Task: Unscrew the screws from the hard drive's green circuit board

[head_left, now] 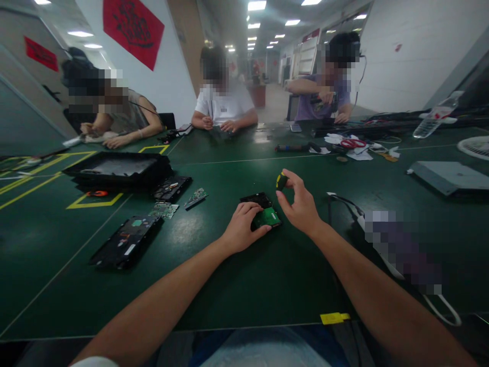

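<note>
My right hand (pixel 300 204) pinches a short, stubby black-and-yellow screwdriver handle (pixel 281 181), raised a little above the table; its shaft is hard to make out. My left hand (pixel 244 227) grips a flat black unit with a green circuit board (pixel 269 217), which lies on the green table (pixel 214 285). The fingers lie over its left side and the thumb presses its near edge, hiding part of it. To the left are a small loose circuit board (pixel 196 199), another board (pixel 164 209) and an opened black casing (pixel 128 242).
A large black tray (pixel 118 171) stands at left beside another black unit (pixel 172 188). On the right lie a blurred-out object with a white strap (pixel 443 308), a grey metal case (pixel 451 176) and a plastic bottle (pixel 437 116). Red scissors (pixel 353 143) lie farther back. Several people sit opposite.
</note>
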`<state>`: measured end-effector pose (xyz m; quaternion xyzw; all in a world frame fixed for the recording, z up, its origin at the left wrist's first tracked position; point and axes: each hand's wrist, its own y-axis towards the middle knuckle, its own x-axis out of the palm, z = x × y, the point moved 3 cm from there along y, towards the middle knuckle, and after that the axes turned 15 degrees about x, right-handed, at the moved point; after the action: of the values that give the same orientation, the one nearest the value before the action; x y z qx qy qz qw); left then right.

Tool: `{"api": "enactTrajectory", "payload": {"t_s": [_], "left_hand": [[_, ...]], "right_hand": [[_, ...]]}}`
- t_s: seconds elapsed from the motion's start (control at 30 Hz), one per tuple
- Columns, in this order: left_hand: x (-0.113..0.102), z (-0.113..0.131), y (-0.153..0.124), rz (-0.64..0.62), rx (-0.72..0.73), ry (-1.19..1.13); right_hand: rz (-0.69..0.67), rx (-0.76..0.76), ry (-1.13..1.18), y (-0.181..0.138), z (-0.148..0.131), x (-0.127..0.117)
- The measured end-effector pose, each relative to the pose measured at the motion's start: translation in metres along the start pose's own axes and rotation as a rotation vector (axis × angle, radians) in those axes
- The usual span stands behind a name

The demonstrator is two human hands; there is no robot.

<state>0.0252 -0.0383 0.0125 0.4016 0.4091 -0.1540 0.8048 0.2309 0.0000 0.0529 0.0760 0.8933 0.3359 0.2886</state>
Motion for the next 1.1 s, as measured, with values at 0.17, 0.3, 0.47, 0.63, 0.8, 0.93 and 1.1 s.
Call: {"api": "enactTrajectory", "payload": {"t_s": [0.17, 0.3, 0.47, 0.63, 0.8, 0.93, 1.1], "left_hand": [[-0.0007, 0.0011, 0.0006, 0.005, 0.013, 0.006], [-0.0012, 0.0011, 0.0014, -0.001, 0.005, 0.002], [-0.0016, 0.0012, 0.0011, -0.017, -0.013, 0.000], [-0.0003, -0.0002, 0.0004, -0.011, -0.015, 0.003], [0.0011, -0.0017, 0.0001, -0.009, -0.017, -0.004], [0.0000, -0.0005, 0.0006, -0.007, -0.012, -0.010], [-0.0011, 0.0012, 0.0010, -0.004, -0.013, -0.001]], "right_hand": [[-0.006, -0.030, -0.012, 0.0008, 0.0007, -0.0004], [-0.004, -0.006, -0.022, 0.0003, -0.0002, -0.0013], [-0.007, 0.000, -0.003, -0.0006, -0.0016, -0.0010], [0.020, 0.008, -0.026, -0.0006, -0.0015, -0.0021], [-0.002, 0.011, -0.021, -0.0010, -0.0026, -0.0021], [0.015, 0.023, -0.004, -0.0013, -0.0008, -0.0013], [0.005, -0.004, -0.026, -0.0014, -0.0010, -0.0011]]}}
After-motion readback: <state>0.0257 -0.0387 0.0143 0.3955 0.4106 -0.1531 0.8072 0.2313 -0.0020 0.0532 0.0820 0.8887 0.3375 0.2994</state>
